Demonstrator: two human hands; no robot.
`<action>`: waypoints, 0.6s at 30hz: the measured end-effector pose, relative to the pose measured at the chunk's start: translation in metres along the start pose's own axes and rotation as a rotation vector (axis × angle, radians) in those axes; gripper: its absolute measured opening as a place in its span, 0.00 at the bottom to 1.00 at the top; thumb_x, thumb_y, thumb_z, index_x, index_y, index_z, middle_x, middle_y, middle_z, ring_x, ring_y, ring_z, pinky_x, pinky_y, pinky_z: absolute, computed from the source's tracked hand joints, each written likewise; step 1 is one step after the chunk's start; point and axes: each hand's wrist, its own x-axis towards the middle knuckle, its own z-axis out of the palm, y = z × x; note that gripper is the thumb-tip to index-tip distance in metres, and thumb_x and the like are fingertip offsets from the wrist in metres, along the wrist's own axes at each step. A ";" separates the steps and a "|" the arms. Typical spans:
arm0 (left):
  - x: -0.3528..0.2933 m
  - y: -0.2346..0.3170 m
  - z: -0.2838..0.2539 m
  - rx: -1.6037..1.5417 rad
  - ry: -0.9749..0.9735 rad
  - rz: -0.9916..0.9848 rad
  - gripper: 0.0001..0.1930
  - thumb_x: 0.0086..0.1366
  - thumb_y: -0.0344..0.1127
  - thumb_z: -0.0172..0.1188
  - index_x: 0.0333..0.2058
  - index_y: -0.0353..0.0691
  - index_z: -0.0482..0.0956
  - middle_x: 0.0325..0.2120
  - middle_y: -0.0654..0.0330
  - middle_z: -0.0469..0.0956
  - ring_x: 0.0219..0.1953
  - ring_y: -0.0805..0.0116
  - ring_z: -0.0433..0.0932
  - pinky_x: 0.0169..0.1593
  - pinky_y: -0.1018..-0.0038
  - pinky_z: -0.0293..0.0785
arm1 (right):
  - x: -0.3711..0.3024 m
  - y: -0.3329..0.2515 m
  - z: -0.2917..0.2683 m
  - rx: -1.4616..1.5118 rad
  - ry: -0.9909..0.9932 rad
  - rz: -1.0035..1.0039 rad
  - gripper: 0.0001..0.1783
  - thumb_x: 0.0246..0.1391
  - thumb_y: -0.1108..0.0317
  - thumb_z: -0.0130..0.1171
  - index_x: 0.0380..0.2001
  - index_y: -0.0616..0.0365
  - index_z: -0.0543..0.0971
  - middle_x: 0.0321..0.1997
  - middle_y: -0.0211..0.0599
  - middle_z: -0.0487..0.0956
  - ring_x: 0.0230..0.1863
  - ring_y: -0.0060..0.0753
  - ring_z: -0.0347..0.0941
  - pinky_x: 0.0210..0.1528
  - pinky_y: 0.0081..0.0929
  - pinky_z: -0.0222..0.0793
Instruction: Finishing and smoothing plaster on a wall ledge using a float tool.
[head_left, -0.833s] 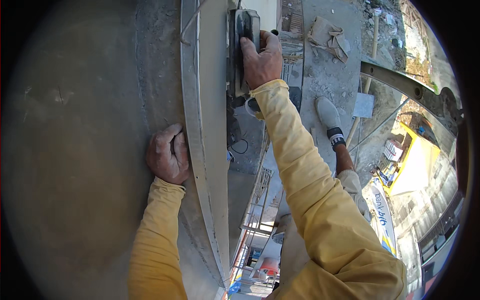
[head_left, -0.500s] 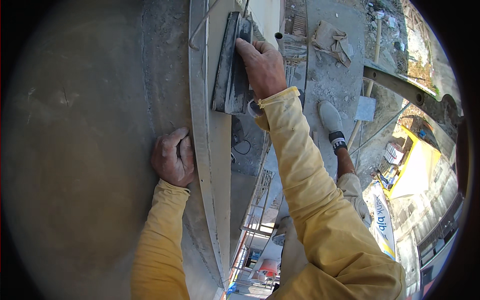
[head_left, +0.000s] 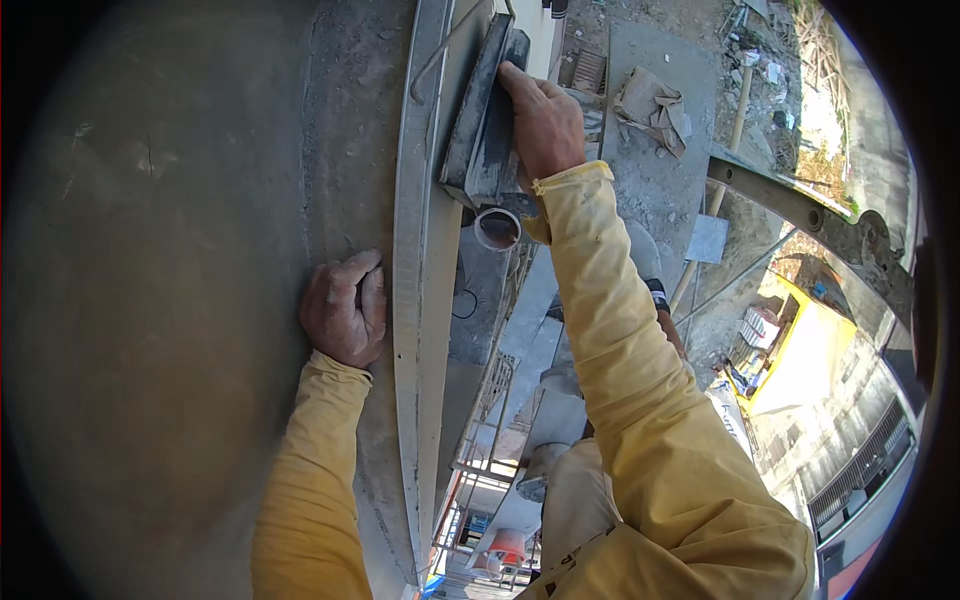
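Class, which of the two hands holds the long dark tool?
The right hand, higher in view, gripping the tool; the left hand, lower, is curled beside metal edging.

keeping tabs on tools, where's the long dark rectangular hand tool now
The long dark rectangular hand tool is at the head view's upper middle, gripped in the bare right hand, just right of the grey bent metal rod.

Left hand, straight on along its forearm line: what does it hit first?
Left hand: maybe a thin dark sliver just ahead, too small to identify; beyond, the rough grey band looks free to the picture's top. Metal strip runs alongside, right. Depth unclear.
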 end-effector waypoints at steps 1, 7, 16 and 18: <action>0.000 0.001 0.000 -0.004 0.007 -0.006 0.10 0.64 0.27 0.63 0.44 0.41 0.79 0.29 0.57 0.80 0.26 0.55 0.76 0.32 0.63 0.72 | 0.007 -0.013 0.005 -0.087 0.003 -0.037 0.26 0.66 0.57 0.55 0.55 0.70 0.76 0.39 0.43 0.84 0.41 0.36 0.82 0.44 0.31 0.76; -0.002 0.000 0.002 -0.022 0.018 -0.018 0.09 0.64 0.28 0.64 0.43 0.42 0.79 0.30 0.57 0.81 0.29 0.55 0.78 0.34 0.63 0.75 | 0.047 0.029 0.007 -0.451 0.026 -0.392 0.18 0.68 0.62 0.47 0.56 0.44 0.79 0.48 0.55 0.82 0.48 0.58 0.78 0.49 0.42 0.74; -0.007 -0.004 0.006 0.019 0.089 -0.026 0.07 0.64 0.31 0.65 0.41 0.44 0.80 0.35 0.58 0.84 0.36 0.55 0.83 0.39 0.64 0.79 | -0.054 0.097 0.015 -0.415 0.020 -0.412 0.18 0.70 0.57 0.49 0.53 0.53 0.80 0.42 0.48 0.83 0.42 0.46 0.80 0.46 0.35 0.74; -0.003 -0.004 0.001 0.017 0.090 -0.011 0.07 0.67 0.33 0.63 0.43 0.43 0.80 0.37 0.55 0.84 0.37 0.54 0.83 0.40 0.64 0.79 | -0.116 0.094 0.023 -0.040 -0.015 0.025 0.23 0.68 0.53 0.53 0.48 0.66 0.80 0.36 0.38 0.81 0.37 0.28 0.76 0.41 0.26 0.71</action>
